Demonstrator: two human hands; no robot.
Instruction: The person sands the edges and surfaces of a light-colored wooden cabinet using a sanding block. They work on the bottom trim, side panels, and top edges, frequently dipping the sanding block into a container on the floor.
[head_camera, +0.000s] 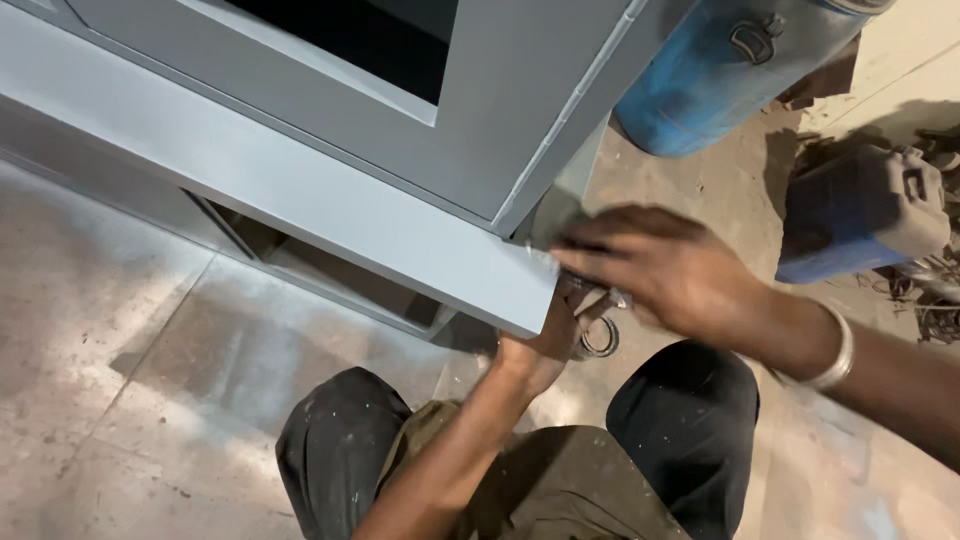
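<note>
Person crouched on the concrete floor, knees in dark trousers at the bottom of the frame, working at the lower corner of a grey metal cabinet that fills the upper left and centre. Left hand comes up from bottom centre and goes under the cabinet's bottom edge near the corner, most likely to back up or steady something from below; its fingers are hidden by the sheet metal, so I cannot tell whether that grip is closed on anything. Right hand, with a metal bangle on the wrist, reaches in from the right and lies over the same corner, fingers curled down and motion-blurred; it seems to pinch a small metal fitting at the edge, but the blur makes that uncertain. Just below the two hands a metal ring lies on the floor between the knees, near at hand. Blue drum stands in the upper right behind the cabinet, and a dark blue can sits at the right edge, both well apart from the hands.
</note>
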